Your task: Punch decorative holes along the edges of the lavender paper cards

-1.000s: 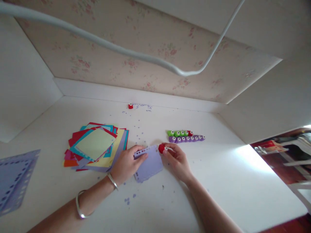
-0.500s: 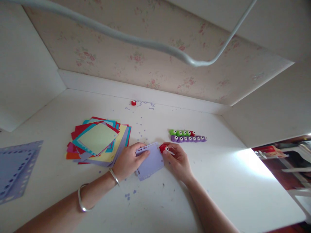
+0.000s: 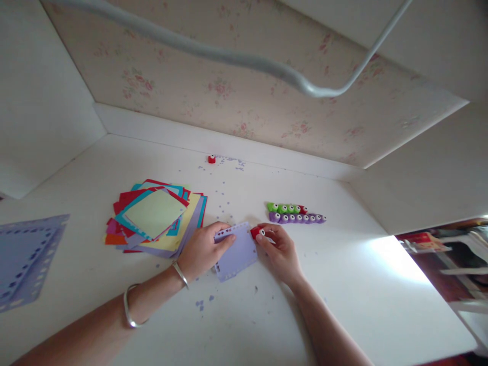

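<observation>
My left hand (image 3: 208, 249) pinches the left edge of a small purple sheet of paper (image 3: 238, 258), thumb on top. Small shapes are cut out along several of the sheet's edges. In my right hand (image 3: 280, 251) is a red craft punch (image 3: 257, 233) with a round white button, held between thumb and fingers at the sheet's upper right corner. Whether the paper's edge sits in its slot I cannot tell. Little purple punched bits (image 3: 201, 305) lie on the white table (image 3: 244, 325) below the sheet.
Coloured papers (image 3: 154, 213) are stacked to the left. Larger purple sheets with punched borders (image 3: 25, 259) lie at the far left. Rows of green and purple punches (image 3: 297, 218) stand to the right. Another red punch (image 3: 211, 159) sits by the wall, and a white cable (image 3: 229, 57) crosses above.
The view has shifted slightly. Both hands keep their hold on the paper and the red punch, with almost no movement between them.
</observation>
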Demonstrator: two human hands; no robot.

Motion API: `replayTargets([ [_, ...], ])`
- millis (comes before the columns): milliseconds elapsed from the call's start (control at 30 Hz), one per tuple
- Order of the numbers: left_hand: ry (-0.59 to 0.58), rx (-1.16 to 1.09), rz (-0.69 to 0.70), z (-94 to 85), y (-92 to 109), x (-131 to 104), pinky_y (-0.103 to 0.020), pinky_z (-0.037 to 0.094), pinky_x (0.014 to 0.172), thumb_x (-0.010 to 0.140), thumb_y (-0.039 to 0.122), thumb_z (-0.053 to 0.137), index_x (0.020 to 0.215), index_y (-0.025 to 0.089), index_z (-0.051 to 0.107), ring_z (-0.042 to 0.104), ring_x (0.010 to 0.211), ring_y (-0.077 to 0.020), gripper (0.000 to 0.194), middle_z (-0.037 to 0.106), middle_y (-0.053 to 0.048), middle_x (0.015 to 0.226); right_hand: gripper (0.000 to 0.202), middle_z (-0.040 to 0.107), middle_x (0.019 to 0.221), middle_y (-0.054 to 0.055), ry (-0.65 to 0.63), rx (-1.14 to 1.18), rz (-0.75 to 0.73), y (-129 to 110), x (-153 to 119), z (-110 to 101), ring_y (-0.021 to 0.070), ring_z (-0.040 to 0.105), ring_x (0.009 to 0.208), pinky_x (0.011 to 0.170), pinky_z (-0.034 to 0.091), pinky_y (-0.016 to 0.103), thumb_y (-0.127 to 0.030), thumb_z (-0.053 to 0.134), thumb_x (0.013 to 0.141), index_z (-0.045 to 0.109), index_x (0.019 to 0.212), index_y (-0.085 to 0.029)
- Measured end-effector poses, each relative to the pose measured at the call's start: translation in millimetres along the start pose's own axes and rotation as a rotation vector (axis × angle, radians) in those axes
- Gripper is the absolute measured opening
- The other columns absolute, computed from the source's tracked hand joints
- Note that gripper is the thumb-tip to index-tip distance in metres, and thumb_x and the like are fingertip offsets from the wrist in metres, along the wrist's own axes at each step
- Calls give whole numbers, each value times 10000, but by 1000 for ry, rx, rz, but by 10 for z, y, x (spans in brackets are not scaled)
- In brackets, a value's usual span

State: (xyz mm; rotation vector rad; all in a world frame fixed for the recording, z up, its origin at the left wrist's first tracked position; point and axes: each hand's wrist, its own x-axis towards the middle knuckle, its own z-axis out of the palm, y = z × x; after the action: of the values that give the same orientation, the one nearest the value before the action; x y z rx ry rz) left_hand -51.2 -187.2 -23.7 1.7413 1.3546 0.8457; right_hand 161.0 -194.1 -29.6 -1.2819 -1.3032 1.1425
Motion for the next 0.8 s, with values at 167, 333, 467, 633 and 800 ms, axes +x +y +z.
replayTargets([
  [167,6,21,-5,1,4,-10,-256,488,726,862,365,566,979,209,648,680,827,-181,212,723,-6,915,171,662,1009,51,6,-11,-5,4,0,-6,197,636,906,713,535,327,-355,698,779,607,863,-236],
  [333,3,10,-11,1,19,-10,-249,485,719,865,351,557,971,211,651,680,819,-178,199,724,-5,906,163,658,990,47,0,-23,-18,10,-5,5,198,631,914,703,544,319,-343,694,783,607,872,-237],
  [467,8,28,-11,8,16,-9,-255,488,710,866,366,550,967,214,656,683,824,-188,211,727,-11,900,165,650,989,49,3,-35,-23,14,-13,30,203,627,920,692,558,321,-343,690,784,598,870,-237],
  [633,24,38,-10,13,26,-5,-259,495,725,863,356,547,966,215,661,686,839,-192,208,731,-16,908,161,645,996,59,20,-97,-60,12,-26,52,209,629,920,680,568,318,-333,691,783,609,872,-227],
  [800,42,27,-14,18,28,-7,-262,499,733,861,351,553,964,209,661,687,840,-191,206,732,-14,912,141,644,999,62,38,-124,-71,6,-32,62,212,635,924,657,560,298,-325,677,796,616,875,-225],
])
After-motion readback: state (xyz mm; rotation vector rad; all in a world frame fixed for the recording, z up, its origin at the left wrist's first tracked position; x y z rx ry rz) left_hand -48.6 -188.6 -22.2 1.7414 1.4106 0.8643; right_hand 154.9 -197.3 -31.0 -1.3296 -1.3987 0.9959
